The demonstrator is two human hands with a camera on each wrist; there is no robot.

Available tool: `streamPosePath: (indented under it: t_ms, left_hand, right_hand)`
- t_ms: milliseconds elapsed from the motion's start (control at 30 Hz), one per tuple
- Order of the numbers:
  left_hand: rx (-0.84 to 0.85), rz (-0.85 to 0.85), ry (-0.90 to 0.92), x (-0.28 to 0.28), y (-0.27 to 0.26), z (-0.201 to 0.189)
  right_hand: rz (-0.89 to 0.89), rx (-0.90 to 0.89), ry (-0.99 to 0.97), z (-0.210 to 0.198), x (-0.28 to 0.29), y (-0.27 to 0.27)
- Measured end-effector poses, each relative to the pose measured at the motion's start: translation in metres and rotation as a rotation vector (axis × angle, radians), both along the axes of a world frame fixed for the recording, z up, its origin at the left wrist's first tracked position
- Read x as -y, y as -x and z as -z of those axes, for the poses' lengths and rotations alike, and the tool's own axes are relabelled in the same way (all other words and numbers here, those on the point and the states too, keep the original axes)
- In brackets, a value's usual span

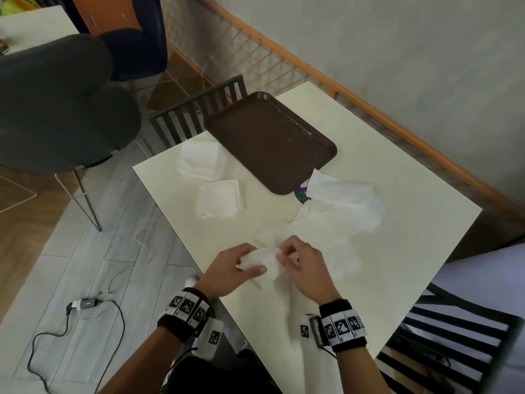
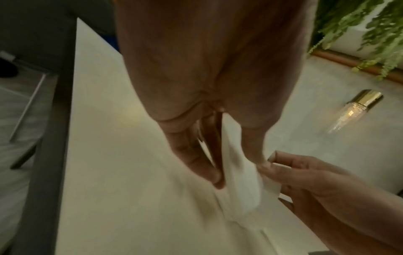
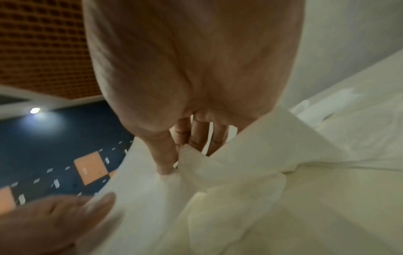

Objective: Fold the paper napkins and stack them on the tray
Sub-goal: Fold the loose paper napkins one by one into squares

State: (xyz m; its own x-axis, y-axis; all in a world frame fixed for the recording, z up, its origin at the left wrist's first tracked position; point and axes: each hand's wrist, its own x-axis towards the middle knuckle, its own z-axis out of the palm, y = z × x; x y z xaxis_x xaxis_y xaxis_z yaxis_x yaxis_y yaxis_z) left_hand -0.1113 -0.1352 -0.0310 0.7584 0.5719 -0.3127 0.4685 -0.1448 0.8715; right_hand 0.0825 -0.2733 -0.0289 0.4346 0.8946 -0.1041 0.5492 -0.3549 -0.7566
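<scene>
Both hands hold one white paper napkin (image 1: 262, 264) just above the near part of the table. My left hand (image 1: 241, 265) pinches its left side between thumb and fingers; the napkin (image 2: 237, 186) hangs bunched from that hand (image 2: 220, 174). My right hand (image 1: 292, 257) pinches the napkin's right edge (image 3: 196, 165) with thumb and fingers (image 3: 172, 163). The brown tray (image 1: 270, 140) lies bare at the far side of the table. Two folded napkins (image 1: 201, 159) (image 1: 220, 199) lie left of the tray. Loose unfolded napkins (image 1: 343, 206) spread to the tray's right.
The cream table (image 1: 412, 194) ends close on the left, near my left wrist. A slatted dark chair (image 1: 196, 112) stands behind the tray, another (image 1: 449, 345) at the near right. A purple and green item (image 1: 301, 196) peeks out by the tray's near corner.
</scene>
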Motion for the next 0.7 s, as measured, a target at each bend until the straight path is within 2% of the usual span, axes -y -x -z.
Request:
streamPosePath:
  t_ms: [167,333,467,600,700]
  left_hand:
    - [0.197,-0.216,0.250,0.011,-0.010,-0.023]
    - [0.272,-0.340,0.344,0.011,-0.017,-0.045]
    - [0.314,-0.381,0.355,0.008,-0.020,-0.055]
    - [0.329,-0.363,0.378,0.005,-0.023,-0.065]
    - [0.358,-0.336,0.396,0.004,-0.025,-0.075]
  right_hand:
    - [0.202,-0.215,-0.092,-0.020,0.005,-0.005]
    - [0.244,-0.352,-0.162,-0.025,0.010,-0.005]
    - [0.224,-0.282,-0.260,-0.031,0.009,0.000]
    - [-0.024,-0.117,-0.376,-0.050,0.002,0.009]
    - [-0.082,-0.115,-0.373,-0.056,-0.006,0.011]
